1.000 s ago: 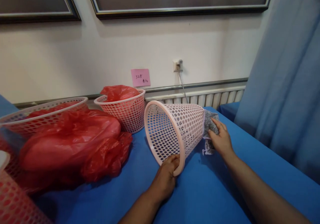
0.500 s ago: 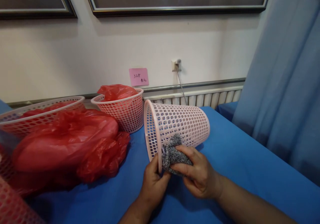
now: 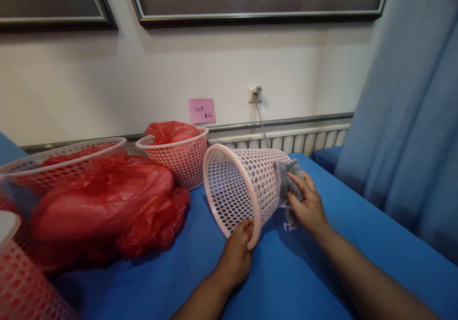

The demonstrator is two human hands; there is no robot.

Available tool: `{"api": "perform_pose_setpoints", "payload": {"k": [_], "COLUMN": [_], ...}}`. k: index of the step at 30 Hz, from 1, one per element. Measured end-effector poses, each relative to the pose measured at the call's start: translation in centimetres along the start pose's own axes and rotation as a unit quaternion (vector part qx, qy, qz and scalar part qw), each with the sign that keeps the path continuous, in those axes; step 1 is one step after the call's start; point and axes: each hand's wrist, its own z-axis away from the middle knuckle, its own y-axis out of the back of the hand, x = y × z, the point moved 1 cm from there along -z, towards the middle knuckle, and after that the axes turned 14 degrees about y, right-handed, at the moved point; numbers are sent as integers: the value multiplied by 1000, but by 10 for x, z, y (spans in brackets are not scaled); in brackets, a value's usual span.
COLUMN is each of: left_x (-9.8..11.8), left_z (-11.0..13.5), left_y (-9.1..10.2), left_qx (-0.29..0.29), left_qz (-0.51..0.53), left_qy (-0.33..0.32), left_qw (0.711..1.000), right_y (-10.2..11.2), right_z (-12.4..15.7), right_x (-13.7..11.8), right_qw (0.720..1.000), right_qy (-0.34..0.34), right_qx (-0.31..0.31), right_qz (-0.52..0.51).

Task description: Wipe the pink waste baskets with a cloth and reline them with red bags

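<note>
A pale pink plastic basket [image 3: 266, 167] with a pattern of holes lies tipped on its side on the blue-covered surface [image 3: 157, 286], its mouth facing left and toward me. My left hand [image 3: 238, 253] grips the near part of its rim, fingers curled inside the mouth. In my right hand [image 3: 307, 203] is a grey speckled cloth [image 3: 286, 181], pressed against the basket's outer side near the base. One end of the cloth dangles below the fingers. Part of the basket's base is hidden behind the cloth.
Red plastic bags [image 3: 107, 210] lie in a heap at left. Behind them stand a pink basket [image 3: 179, 162] holding a red bag and a wider basket [image 3: 118, 143]. Another basket [image 3: 28, 282] is at the near left corner. A blue curtain [image 3: 404, 134] hangs at right; a radiator [image 3: 304, 141] lines the wall.
My right hand has slid the cloth from near the rim to the base, right and away. The basket has turned so its mouth faces me more. My left hand has shifted slightly right.
</note>
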Motion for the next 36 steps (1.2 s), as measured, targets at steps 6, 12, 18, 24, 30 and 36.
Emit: {"api": "perform_pose_setpoints", "payload": {"k": [6, 12, 18, 24, 30, 36], "left_x": [-3, -13, -20, -11, 12, 8], "left_z": [-7, -6, -6, -6, 10, 11], "left_y": [4, 7, 4, 6, 14, 23], "left_qx": [3, -7, -6, -17, 88, 128], "left_qz": [43, 17, 1, -35, 76, 139], "left_qy": [17, 22, 36, 25, 41, 51], "left_qw": [999, 1000, 999, 999, 992, 981], "right_y": [0, -7, 1, 9, 5, -8], "right_z": [26, 3, -8, 8, 11, 18], "right_x": [-85, 19, 49, -64, -88, -79], "right_qw": [954, 999, 984, 975, 935, 929], "right_qy": [255, -21, -170, 190, 304, 316], "right_qx": [-111, 6, 50, -75, -135, -160], "right_qz": [-112, 37, 28, -90, -126, -111]}}
